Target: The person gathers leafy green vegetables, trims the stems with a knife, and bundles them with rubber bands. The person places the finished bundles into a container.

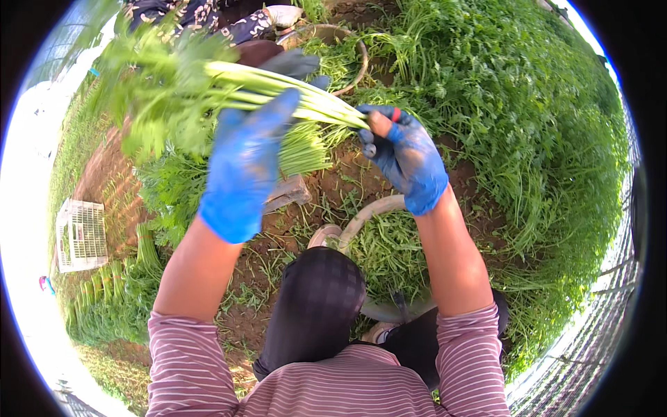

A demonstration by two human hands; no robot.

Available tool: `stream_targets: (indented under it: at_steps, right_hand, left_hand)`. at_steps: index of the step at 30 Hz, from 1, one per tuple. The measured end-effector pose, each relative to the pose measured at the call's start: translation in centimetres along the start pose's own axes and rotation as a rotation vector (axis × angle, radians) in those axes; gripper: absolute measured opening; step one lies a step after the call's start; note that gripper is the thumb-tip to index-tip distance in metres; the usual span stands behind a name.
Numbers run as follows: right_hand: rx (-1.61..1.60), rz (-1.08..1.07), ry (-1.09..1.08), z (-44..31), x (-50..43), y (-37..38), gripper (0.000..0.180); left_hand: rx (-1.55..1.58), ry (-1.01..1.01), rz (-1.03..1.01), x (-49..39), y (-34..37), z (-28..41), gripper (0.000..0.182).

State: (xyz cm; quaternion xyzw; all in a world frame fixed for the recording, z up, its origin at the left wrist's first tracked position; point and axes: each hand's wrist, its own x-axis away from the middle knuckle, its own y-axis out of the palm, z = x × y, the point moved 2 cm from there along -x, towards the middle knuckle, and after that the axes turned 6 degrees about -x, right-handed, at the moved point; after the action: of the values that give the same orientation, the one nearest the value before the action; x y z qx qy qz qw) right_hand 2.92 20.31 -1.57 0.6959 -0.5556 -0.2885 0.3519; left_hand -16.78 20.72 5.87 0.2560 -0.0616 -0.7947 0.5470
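Observation:
My right hand (404,151), in a worn blue glove with a bare fingertip showing, pinches the cut stem ends of a bunch of leafy green stalks (292,94). The bunch stretches to the upper left, its leaves blurred. Against the underside of the stalks is my left hand (250,140), also in a blue glove; its fingers are partly hidden by them, so its grip is unclear. Below the bunch lies a pile of cut stalks (303,148), stem ends to the right, beside a small block (289,193) on the soil.
A round tub of trimmed greens (372,208) stands by my knees. Another person in patterned clothes (245,26) is at the top, near a second round tub (362,65). Dense leafy plants (521,130) grow at right. Bundled greens (112,284) and a white plastic crate (83,237) lie left.

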Motion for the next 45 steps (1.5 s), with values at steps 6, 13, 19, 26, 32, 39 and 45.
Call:
stream_targets:
  at_steps: [6, 13, 19, 26, 32, 39, 45]
  right_hand:
    - [0.358, 0.102, 0.268, 4.0, -7.6, -0.4, 0.020]
    - [0.576, 0.158, 0.316, 8.6, -10.8, -2.6, 0.019]
    - [0.704, 0.180, 0.280, 9.7, -10.4, -2.8, 0.010]
    - [0.834, 0.179, 0.242, 9.9, -10.0, -1.8, 0.009]
    - [0.966, 0.190, 0.218, 10.3, -10.0, -2.1, 0.008]
    - [1.031, 0.159, 0.164, 10.3, -10.4, -2.9, 0.009]
    - [1.139, 0.118, 0.094, 11.3, -10.7, -2.2, 0.013]
  left_hand:
    - [-0.225, -0.179, 0.222, 4.2, -9.8, -0.2, 0.061]
    - [-0.209, -0.530, 0.378, 7.9, -14.4, -0.9, 0.045]
    - [-0.602, -0.721, -0.036, 5.9, -10.2, 5.3, 0.069]
    - [-2.055, -0.383, -0.496, -0.7, -11.4, -0.6, 0.131]
    - [-2.229, -0.549, -0.668, -1.9, -13.9, -4.2, 0.142]
    - [-2.015, -0.602, -0.731, -3.2, -15.9, -6.0, 0.139]
    - [-2.170, -0.483, -0.617, -0.1, -14.4, -6.6, 0.143]
